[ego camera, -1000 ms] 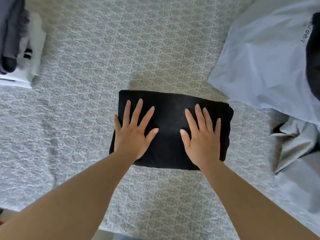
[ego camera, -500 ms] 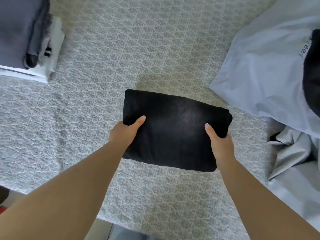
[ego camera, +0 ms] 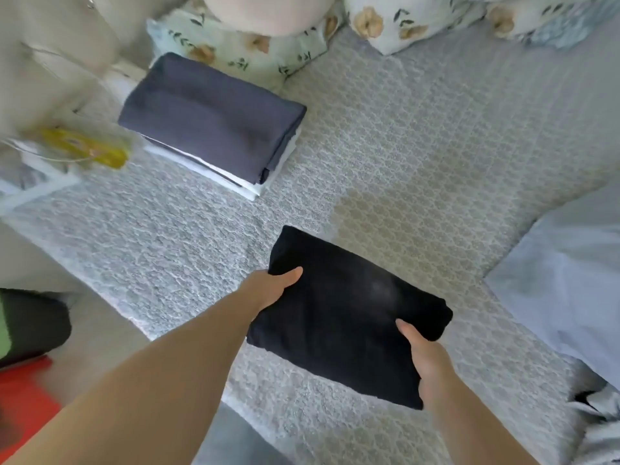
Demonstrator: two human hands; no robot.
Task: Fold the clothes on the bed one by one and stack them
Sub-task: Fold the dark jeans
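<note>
Grey patterned bedspread (ego camera: 419, 135) filled your view, with floral pillows (ego camera: 241, 45) at the far edge. Far left lay a stack of folded clothes (ego camera: 211, 122), a dark grey piece on top. Near the middle, your left hand (ego camera: 271, 290) gripped the folded black garment (ego camera: 345, 317) by its left edge, thumb on top; your right hand (ego camera: 429, 364) clamped its near right corner likewise. A pale blue garment (ego camera: 570, 280) lay at the right.
</note>
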